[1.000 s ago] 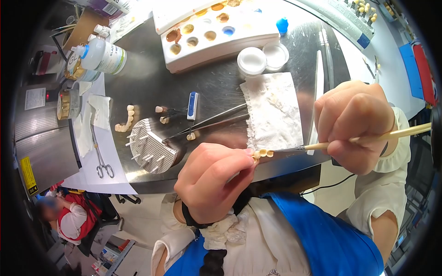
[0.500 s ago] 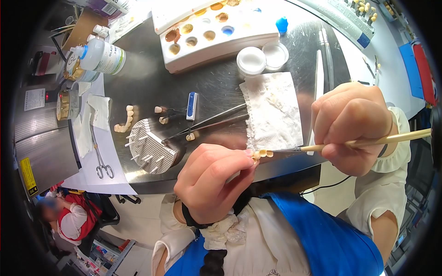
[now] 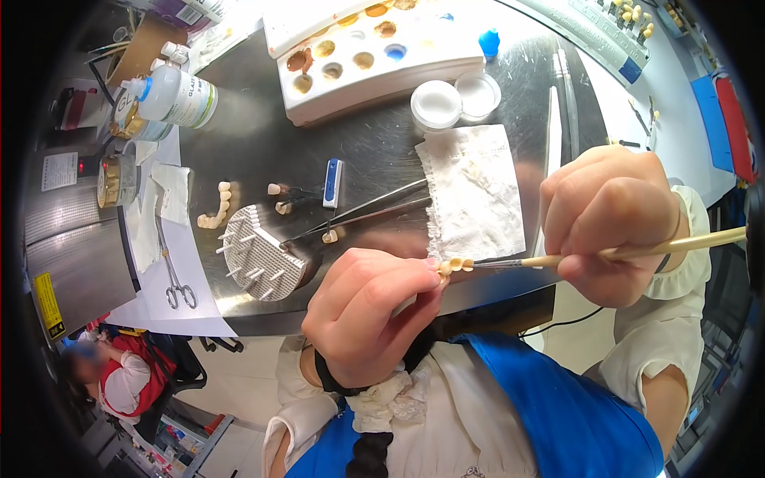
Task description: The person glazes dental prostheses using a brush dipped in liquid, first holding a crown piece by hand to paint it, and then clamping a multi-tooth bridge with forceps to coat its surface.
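Between its fingertips my left hand pinches a small row of tooth-shaped crowns near the table's front edge. My right hand is closed round a thin brush with a pale yellow handle. The brush points left, and its fine tip is at or close to the right end of the crowns; whether it touches them I cannot tell. Behind the crowns lies a crumpled white cloth. Tweezers rest on the metal surface, their arms reaching the cloth's left edge.
A paint palette and an opened white jar stand at the back. At the left are a pegged honeycomb tray, a curved row of crowns, a glaze bottle and scissor-handled forceps. A person sits lower left.
The brush tip has drawn slightly right, away from over the crowns, and my right hand has shifted a little with it. My left hand and the crowns have hardly moved.
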Tool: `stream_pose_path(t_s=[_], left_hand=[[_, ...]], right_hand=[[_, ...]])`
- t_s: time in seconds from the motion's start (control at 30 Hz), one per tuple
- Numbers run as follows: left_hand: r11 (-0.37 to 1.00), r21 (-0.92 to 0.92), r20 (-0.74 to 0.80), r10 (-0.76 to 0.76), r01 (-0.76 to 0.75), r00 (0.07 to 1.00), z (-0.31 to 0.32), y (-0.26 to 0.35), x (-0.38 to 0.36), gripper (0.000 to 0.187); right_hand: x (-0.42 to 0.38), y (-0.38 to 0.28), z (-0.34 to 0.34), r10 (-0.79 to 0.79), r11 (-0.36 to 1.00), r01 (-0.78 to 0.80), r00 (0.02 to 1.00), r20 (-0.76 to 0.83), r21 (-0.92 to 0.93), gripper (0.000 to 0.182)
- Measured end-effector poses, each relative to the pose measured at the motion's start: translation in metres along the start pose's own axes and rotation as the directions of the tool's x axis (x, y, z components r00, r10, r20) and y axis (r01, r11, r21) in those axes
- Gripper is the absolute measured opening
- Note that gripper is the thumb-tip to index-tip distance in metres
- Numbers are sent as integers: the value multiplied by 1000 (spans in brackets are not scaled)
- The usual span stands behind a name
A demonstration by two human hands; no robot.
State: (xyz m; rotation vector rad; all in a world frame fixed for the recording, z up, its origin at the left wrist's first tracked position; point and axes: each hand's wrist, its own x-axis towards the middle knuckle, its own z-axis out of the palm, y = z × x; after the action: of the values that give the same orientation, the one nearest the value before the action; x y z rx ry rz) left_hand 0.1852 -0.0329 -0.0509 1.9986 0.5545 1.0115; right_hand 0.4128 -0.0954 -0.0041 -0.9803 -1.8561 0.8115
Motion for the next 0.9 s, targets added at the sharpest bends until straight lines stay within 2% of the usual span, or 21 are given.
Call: stream_pose_path(t_s=[0.23,0.73,0.83,0.9], left_hand=[[1000,3,-3,-5,5,1000,0,0,0,32],[999,-30,-9,-40,40,999,1,-1,-4,32],[998,-36,-4,-42,42,999,0,0,-3,32],[998,-45,-19,-55,54,998,1,1,-4,32]], right_hand=[[0,0,2,-9,1000,9,999,-32,-7,17],[1,0,-1,9,1000,-9,1000,10,-14,17],[1,2,0,-44,997,43,999,13,61,16],[3,0,2,-35,995,44,995,-97,93,16]])
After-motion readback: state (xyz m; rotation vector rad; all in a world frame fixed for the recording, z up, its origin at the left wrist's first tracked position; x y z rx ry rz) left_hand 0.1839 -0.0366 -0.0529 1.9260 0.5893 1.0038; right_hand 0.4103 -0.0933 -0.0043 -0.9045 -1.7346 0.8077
